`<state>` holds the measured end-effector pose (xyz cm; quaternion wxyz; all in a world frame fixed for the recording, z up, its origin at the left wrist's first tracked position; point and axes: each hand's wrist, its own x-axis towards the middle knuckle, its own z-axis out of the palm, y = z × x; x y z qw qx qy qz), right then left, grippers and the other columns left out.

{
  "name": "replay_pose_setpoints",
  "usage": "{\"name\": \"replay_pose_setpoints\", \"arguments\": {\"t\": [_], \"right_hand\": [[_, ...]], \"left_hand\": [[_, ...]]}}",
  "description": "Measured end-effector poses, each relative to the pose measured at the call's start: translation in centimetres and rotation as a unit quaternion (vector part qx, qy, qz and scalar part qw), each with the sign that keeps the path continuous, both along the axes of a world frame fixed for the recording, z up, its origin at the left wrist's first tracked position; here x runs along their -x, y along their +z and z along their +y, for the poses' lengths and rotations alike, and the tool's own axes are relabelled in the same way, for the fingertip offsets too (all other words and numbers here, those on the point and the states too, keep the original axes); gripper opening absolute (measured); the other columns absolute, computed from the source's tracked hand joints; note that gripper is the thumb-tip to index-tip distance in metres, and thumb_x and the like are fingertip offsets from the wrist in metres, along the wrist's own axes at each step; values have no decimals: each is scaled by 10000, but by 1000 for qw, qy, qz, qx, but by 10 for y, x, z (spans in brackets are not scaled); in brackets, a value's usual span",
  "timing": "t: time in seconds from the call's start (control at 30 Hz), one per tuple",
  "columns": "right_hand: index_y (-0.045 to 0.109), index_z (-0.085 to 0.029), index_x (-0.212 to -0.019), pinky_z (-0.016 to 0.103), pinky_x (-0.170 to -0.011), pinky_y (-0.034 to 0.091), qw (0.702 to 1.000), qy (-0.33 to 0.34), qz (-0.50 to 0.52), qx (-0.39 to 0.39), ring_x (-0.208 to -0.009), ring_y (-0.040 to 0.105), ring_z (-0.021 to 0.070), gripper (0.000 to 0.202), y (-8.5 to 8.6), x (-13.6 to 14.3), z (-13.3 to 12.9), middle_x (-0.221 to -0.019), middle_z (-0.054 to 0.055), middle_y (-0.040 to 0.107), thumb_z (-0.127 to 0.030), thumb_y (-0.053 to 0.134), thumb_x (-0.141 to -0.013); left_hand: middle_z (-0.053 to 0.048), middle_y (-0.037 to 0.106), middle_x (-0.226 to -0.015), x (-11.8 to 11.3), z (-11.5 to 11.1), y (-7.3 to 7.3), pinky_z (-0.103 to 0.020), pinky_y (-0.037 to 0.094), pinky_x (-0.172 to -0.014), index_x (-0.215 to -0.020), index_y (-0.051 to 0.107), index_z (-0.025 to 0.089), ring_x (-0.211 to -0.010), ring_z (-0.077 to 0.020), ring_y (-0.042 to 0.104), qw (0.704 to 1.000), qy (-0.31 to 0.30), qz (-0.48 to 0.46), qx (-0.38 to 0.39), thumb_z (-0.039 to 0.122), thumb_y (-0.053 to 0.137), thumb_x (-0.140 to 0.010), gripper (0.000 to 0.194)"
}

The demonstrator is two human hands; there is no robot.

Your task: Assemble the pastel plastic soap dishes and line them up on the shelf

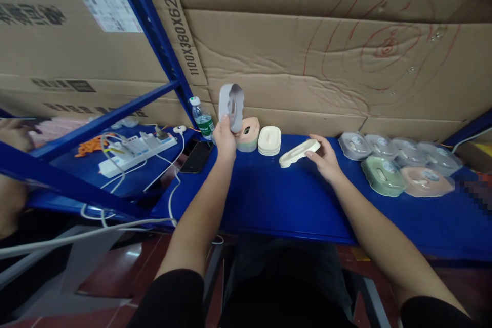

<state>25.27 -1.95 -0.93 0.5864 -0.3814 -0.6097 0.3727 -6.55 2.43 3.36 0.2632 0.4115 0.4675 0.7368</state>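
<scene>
My left hand (pixel 225 138) grips a grey plastic box shell (pixel 232 105), raised on its side above the shelf with its hollow facing right. Below and behind that hand stands a stack of pink and green box parts (pixel 249 136). To its right sits a short stack of cream-coloured lids (pixel 269 141). Closed around one end of a cream plastic frame (pixel 298 154) with a long opening, my right hand (pixel 323 158) holds it tilted just over the blue shelf (pixel 284 200).
Several finished-looking boxes with clear covers, grey (pixel 354 145), green (pixel 383 176) and pink (pixel 426 182), stand at right. A water bottle (pixel 203 119), phone (pixel 197 157) and power strip (pixel 136 152) lie left, near a blue post. Another person's hand (pixel 15 136) is far left.
</scene>
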Motion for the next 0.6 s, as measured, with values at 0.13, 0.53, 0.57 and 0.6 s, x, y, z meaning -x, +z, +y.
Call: {"name": "replay_pose_setpoints", "arguments": {"t": [0.13, 0.53, 0.57, 0.6], "right_hand": [[606, -322, -1224, 457, -857, 618, 999, -24, 26, 13, -1019, 690, 279, 677, -3, 0, 2, -1167, 66, 692, -724, 816, -722], [504, -240, -687, 306, -562, 370, 986, -152, -58, -19, -605, 442, 159, 615, 3, -3, -9, -651, -15, 486, -807, 541, -925], [510, -240, -692, 306, -562, 371, 986, -149, -65, -20, -608, 444, 161, 610, 4, -1, -10, -655, -12, 492, -801, 537, -932], [522, -240, -697, 307, -563, 376, 987, -145, -72, -20, -612, 450, 163, 603, 4, 0, -11, -658, -9, 502, -793, 536, -937]], "left_hand": [[-158, 759, -913, -8, -8, 11, -248, 475, -474, -1196, 688, 131, -713, -234, 779, 980, -74, -169, 77, 870, 317, -963, 859], [31, 607, -609, -1, 2, -1, -182, 380, -421, -1104, 620, 177, -421, -95, 590, 985, -38, -133, 99, 752, 492, -995, 599], [51, 580, -592, 0, 3, -3, -180, 376, -421, -1113, 612, 188, -407, -87, 564, 988, -30, -120, 94, 729, 509, -1001, 562], [62, 562, -586, 1, 4, -5, -180, 372, -418, -1119, 612, 195, -397, -81, 543, 990, -22, -107, 88, 700, 509, -1016, 526]]}}
